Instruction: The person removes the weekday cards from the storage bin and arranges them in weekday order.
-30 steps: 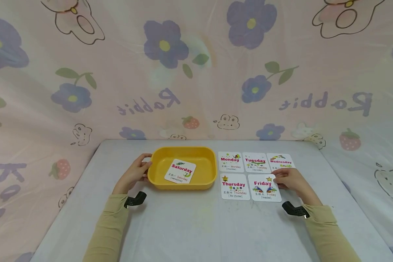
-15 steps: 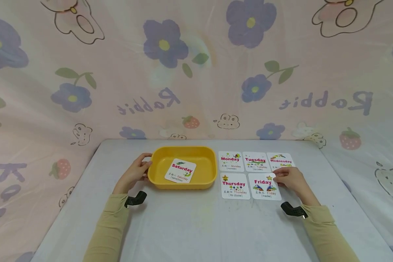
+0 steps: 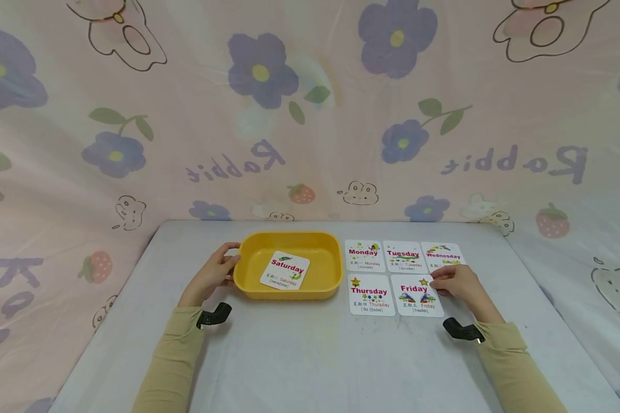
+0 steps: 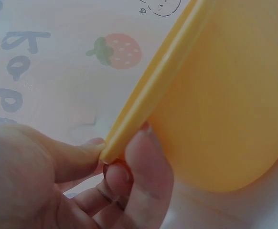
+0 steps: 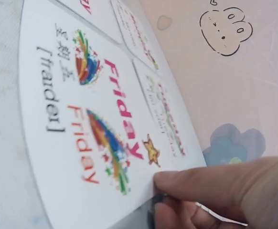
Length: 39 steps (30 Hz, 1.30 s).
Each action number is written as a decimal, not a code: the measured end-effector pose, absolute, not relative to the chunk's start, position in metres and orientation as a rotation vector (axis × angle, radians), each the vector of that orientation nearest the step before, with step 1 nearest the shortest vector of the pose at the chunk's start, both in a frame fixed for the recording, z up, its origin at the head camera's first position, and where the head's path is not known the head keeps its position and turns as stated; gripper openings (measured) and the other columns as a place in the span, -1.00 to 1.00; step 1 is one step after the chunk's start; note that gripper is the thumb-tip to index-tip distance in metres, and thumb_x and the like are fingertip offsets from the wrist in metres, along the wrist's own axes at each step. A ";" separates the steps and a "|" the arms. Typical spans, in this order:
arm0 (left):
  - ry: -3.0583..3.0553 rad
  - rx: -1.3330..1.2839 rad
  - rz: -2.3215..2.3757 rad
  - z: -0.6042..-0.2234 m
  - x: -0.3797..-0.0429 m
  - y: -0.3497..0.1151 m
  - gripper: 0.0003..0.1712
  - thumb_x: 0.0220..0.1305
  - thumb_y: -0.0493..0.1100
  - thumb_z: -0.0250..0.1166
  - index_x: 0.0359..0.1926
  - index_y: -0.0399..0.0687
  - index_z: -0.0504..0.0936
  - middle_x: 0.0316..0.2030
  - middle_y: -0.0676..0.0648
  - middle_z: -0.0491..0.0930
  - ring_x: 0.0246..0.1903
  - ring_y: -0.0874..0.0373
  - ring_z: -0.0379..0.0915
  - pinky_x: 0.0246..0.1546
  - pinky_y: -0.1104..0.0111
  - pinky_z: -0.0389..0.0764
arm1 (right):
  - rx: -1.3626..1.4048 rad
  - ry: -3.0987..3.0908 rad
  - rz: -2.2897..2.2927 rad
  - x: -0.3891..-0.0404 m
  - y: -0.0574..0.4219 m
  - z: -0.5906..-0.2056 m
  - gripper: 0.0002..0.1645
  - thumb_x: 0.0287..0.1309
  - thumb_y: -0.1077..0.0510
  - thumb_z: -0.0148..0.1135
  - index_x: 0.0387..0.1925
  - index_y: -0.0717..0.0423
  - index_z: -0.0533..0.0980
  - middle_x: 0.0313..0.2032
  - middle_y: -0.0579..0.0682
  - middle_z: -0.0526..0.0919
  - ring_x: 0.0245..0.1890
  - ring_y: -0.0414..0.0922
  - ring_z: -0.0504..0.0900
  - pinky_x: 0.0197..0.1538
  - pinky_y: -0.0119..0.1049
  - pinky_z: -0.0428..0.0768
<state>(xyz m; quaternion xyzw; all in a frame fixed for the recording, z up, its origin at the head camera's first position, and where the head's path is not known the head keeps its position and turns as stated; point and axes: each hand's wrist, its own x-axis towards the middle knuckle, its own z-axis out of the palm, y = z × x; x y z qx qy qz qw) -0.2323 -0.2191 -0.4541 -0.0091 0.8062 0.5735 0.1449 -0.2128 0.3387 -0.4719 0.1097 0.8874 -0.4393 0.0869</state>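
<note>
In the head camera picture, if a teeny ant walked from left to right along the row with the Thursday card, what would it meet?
Left hand → yellow tray, with the Saturday card inside → Thursday card → Friday card → right hand.

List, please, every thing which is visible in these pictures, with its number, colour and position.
Table: one, whitish, in the foreground.
Backdrop: one, pale pink, printed, behind and beside the table.
Tray: one, yellow, on the table.
Saturday card: one, white, inside the tray.
Monday card, Tuesday card, Wednesday card: one each, white, far row, left to right.
Thursday card, Friday card: one each, white, near row, left to right.
Wrist devices: two, black, one at each wrist.
Sleeves: two, khaki, one per arm.
Left grip: one, bare, at the tray's left rim.
Right grip: one, bare, pinching the Friday card's corner.
</note>
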 end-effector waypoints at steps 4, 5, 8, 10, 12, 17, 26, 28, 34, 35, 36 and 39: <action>2.321 -0.029 1.650 -0.453 -0.231 -0.219 -0.53 0.51 -0.12 -0.04 0.36 0.01 0.14 -0.13 -0.32 0.46 -0.45 0.02 0.43 -0.40 0.26 0.61 | 0.345 2.642 -1.306 -0.214 0.340 -0.474 -0.67 0.05 0.34 0.34 -0.14 0.46 0.53 -0.44 0.04 0.59 -0.48 -0.17 0.54 -0.44 -0.39 0.60; 2.321 -0.029 1.649 -0.453 -0.231 -0.219 -0.53 0.51 -0.12 -0.05 0.36 0.01 0.14 -0.13 -0.33 0.46 -0.45 0.01 0.42 -0.40 0.26 0.61 | 0.343 2.643 -1.303 -0.214 0.340 -0.475 -0.67 0.05 0.34 0.34 -0.14 0.46 0.53 -0.44 0.04 0.59 -0.48 -0.16 0.53 -0.44 -0.39 0.59; 2.322 -0.032 1.651 -0.453 -0.231 -0.219 -0.53 0.51 -0.13 -0.05 0.36 0.01 0.14 -0.12 -0.35 0.45 -0.45 0.01 0.42 -0.40 0.26 0.61 | 0.343 2.641 -1.300 -0.214 0.340 -0.475 -0.68 0.05 0.33 0.34 -0.14 0.44 0.54 -0.44 0.03 0.59 -0.47 -0.16 0.53 -0.44 -0.39 0.59; 2.320 -0.035 1.652 -0.453 -0.231 -0.219 -0.53 0.51 -0.14 -0.06 0.36 0.00 0.14 -0.12 -0.35 0.45 -0.45 0.01 0.42 -0.40 0.26 0.61 | 0.330 2.628 -1.301 -0.215 0.341 -0.474 -0.67 0.07 0.31 0.35 -0.13 0.44 0.54 -0.42 0.03 0.60 -0.47 -0.17 0.53 -0.42 -0.39 0.59; 2.315 -0.044 1.657 -0.453 -0.231 -0.219 -0.54 0.52 -0.13 -0.06 0.36 0.01 0.15 -0.14 -0.34 0.45 -0.46 0.02 0.42 -0.41 0.26 0.61 | 0.300 2.600 -1.311 -0.215 0.341 -0.473 -0.65 0.11 0.28 0.33 -0.11 0.46 0.53 -0.39 0.06 0.61 -0.46 -0.18 0.54 -0.40 -0.37 0.60; 2.303 -0.045 1.669 -0.454 -0.230 -0.221 -0.55 0.52 -0.12 -0.07 0.35 0.02 0.16 -0.16 -0.34 0.44 -0.46 0.03 0.42 -0.43 0.26 0.59 | 0.274 2.527 -1.367 -0.215 0.340 -0.463 -0.56 0.23 0.18 0.25 -0.01 0.48 0.48 -0.31 0.09 0.60 -0.41 -0.17 0.55 -0.33 -0.35 0.62; 2.317 -0.057 1.651 -0.451 -0.232 -0.220 -0.54 0.52 -0.11 -0.07 0.36 0.02 0.15 -0.14 -0.34 0.45 -0.46 0.03 0.42 -0.41 0.25 0.59 | 0.075 2.412 -1.597 -0.222 0.313 -0.438 -0.41 0.36 0.09 0.11 0.21 0.48 0.32 0.04 0.34 0.52 -0.14 -0.06 0.63 -0.11 -0.32 0.60; 2.314 -0.059 1.654 -0.450 -0.233 -0.220 -0.55 0.52 -0.12 -0.06 0.36 0.03 0.16 -0.16 -0.34 0.45 -0.46 0.04 0.42 -0.42 0.25 0.59 | 0.016 2.380 -1.641 -0.223 0.303 -0.433 -0.42 0.36 0.11 0.10 0.21 0.49 0.31 0.09 0.37 0.47 -0.10 -0.02 0.62 -0.07 -0.29 0.59; 2.321 -0.044 1.648 -0.452 -0.234 -0.219 -0.54 0.52 -0.13 -0.06 0.36 0.01 0.15 -0.17 -0.33 0.45 -0.46 0.03 0.40 -0.44 0.27 0.58 | -0.108 2.282 -1.694 -0.228 0.273 -0.421 -0.42 0.37 0.11 0.08 0.26 0.42 0.29 0.15 0.35 0.44 0.02 0.05 0.58 0.04 -0.21 0.54; 2.322 -0.041 1.647 -0.453 -0.234 -0.219 -0.53 0.52 -0.13 -0.06 0.37 0.01 0.15 -0.17 -0.33 0.45 -0.46 0.03 0.40 -0.44 0.27 0.58 | -0.127 2.266 -1.698 -0.229 0.268 -0.419 -0.43 0.38 0.11 0.08 0.26 0.40 0.29 0.16 0.35 0.44 0.03 0.06 0.57 0.05 -0.19 0.53; 2.321 -0.046 1.647 -0.453 -0.234 -0.219 -0.54 0.52 -0.13 -0.06 0.37 0.01 0.15 -0.17 -0.33 0.46 -0.45 0.03 0.40 -0.44 0.27 0.59 | -0.148 2.254 -1.694 -0.230 0.263 -0.417 -0.44 0.38 0.10 0.08 0.26 0.38 0.30 0.16 0.33 0.44 0.05 0.08 0.56 0.05 -0.19 0.53; 2.321 -0.039 1.645 -0.452 -0.234 -0.218 -0.54 0.52 -0.13 -0.07 0.37 0.01 0.15 -0.16 -0.34 0.46 -0.45 0.03 0.41 -0.43 0.26 0.59 | -0.225 2.229 -1.681 -0.234 0.248 -0.411 -0.47 0.38 0.09 0.08 0.24 0.35 0.33 0.17 0.33 0.44 0.09 0.17 0.51 0.06 -0.15 0.52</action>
